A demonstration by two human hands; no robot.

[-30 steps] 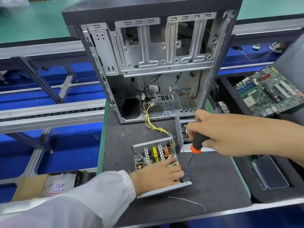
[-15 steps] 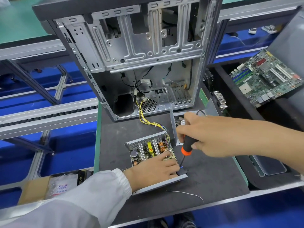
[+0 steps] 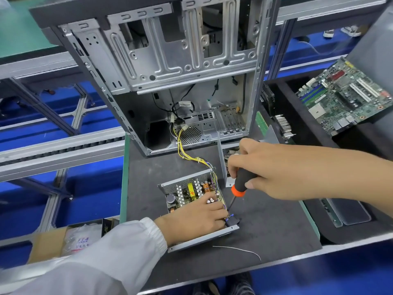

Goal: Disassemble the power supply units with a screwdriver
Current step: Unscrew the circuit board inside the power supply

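Power supply unit (image 3: 194,195) is laid lid-off just before the computer case (image 3: 170,81); it is pinned flat by the left hand (image 3: 195,218), fingers spread, seemingly against twisting; the screwdriver (image 3: 239,189) is gripped by the right hand (image 3: 270,167), tip at its right corner.

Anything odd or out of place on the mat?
One stray: a loose thin white wire lies on the dark mat just in front of the open power supply unit. Nothing looks spilled or damaged.
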